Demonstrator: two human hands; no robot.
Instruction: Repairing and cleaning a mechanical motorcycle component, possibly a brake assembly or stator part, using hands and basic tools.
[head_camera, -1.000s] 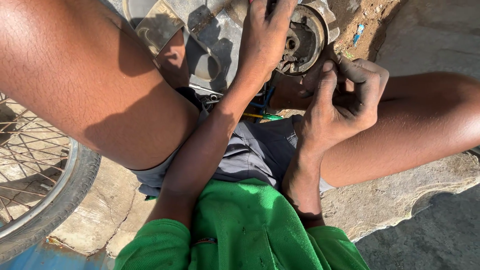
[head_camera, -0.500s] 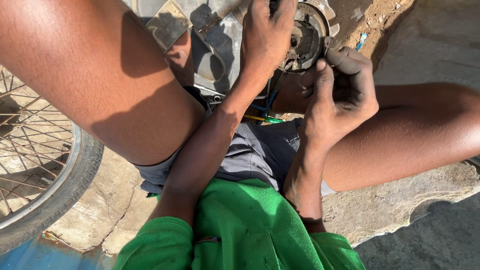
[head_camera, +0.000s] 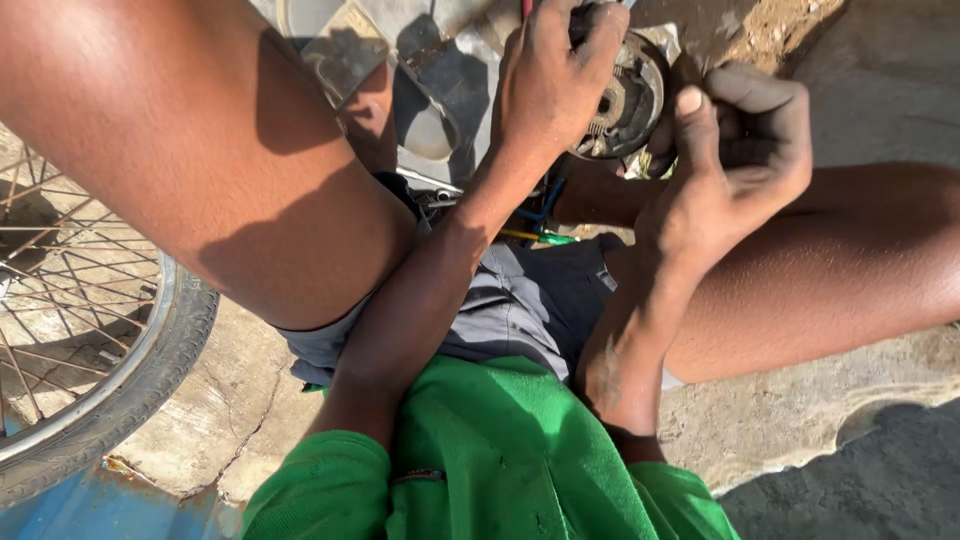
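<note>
Spoked wheel (head_camera: 90, 350) well left of both hands. Left hand (head_camera: 550, 85), fingers curled over round metal hub assembly (head_camera: 625, 95). Right hand (head_camera: 735, 165), fingers bunched at its rim, possibly pinching a small part.

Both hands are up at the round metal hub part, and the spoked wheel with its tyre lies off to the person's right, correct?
Not quite. In the head view the spoked wheel with its tyre lies to the person's left, not right. The rest holds: the left hand rests over the round metal hub part and the right hand is curled against its edge.
</note>
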